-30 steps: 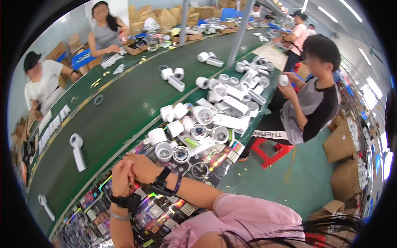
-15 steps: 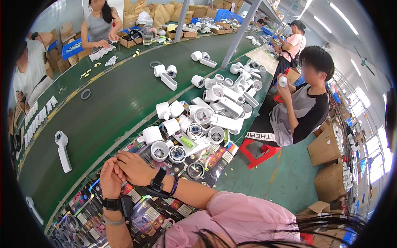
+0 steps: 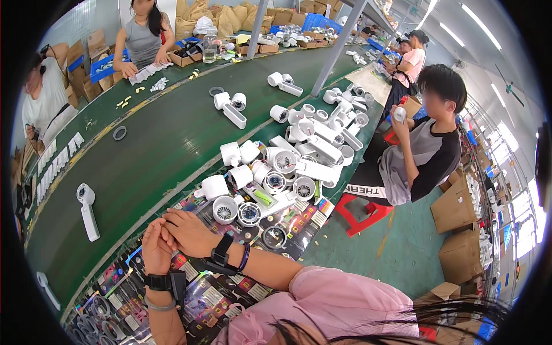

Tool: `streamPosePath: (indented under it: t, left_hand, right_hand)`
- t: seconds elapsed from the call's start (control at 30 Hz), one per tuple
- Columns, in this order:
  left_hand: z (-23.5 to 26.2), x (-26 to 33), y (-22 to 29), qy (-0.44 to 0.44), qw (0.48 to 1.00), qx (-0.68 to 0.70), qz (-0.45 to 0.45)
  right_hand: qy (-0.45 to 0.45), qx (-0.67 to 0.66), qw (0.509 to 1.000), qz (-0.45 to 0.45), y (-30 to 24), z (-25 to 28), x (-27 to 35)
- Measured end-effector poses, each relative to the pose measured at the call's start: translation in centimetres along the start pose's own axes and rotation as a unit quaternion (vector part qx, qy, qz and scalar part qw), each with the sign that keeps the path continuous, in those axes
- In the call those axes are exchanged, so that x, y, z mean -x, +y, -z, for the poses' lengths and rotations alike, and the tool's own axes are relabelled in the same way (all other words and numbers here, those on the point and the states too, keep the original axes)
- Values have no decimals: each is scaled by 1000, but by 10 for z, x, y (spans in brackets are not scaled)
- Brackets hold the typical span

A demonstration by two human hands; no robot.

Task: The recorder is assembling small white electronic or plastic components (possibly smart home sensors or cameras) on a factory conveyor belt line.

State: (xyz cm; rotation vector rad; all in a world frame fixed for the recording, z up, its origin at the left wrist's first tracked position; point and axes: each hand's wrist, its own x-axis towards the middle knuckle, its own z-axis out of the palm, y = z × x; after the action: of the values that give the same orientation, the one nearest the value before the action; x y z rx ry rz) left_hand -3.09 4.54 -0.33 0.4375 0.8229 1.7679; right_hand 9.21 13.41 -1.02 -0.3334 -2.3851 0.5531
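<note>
My left hand point(image 3: 155, 248) and my right hand point(image 3: 191, 233) meet at the fingertips above the near edge of the workbench. The right fingers bend over those of the left hand, and both hands look closed. Whatever may lie between them is hidden. Just beyond the right hand is a heap of white handheld fan parts point(image 3: 282, 161). A round fan housing with a grille point(image 3: 225, 210) and an open one showing a circuit board point(image 3: 249, 214) are the closest. Under my wrists lie dark printed sheets point(image 3: 213, 293) with colourful pictures.
Left of my hands runs a green conveyor belt point(image 3: 155, 161), carrying a white handheld fan point(image 3: 87, 213) and grey rings point(image 3: 119, 133). More grey rings point(image 3: 98, 322) lie at lower left. On the right a co-worker point(image 3: 425, 138) sits on a red stool point(image 3: 362, 215). A metal post point(image 3: 339, 49) rises behind the heap.
My hands stay together in almost the same pose. The view has shifted slightly. Across the belt, a co-worker's hands have moved over the white pieces.
</note>
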Motion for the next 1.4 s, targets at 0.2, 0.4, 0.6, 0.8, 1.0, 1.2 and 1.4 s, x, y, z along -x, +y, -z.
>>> streamPosePath:
  t: [0.2, 0.4, 0.6, 0.8, 1.0, 1.2, 1.4]
  left_hand:
    - [-2, 3, 1, 1, 1000, -5, 3]
    - [0, 0, 0, -1, 1000, -7, 4]
    - [0, 2, 2, -4, 1000, -2, 4]
    - [-1, 1, 1, -5, 1000, -10, 7]
    - [2, 0, 1, -10, 1000, -6, 3]
    - [1, 1, 1, -6, 1000, -8, 8]
    - [-3, 1, 1, -9, 1000, -10, 4]
  right_hand:
    - [-2, 8, 1000, -6, -6, 5, -1]
    - [2, 4, 1000, -6, -2, 2, -1]
    - [-5, 8, 1000, -7, -4, 2, -1]
    - [-6, 7, 1000, -9, -3, 3, 0]
    - [-4, 5, 1000, -6, -2, 1, -1]
    - [-28, 7, 1000, -13, -2, 2, 0]
    - [-1, 5, 1000, -7, -2, 2, 0]
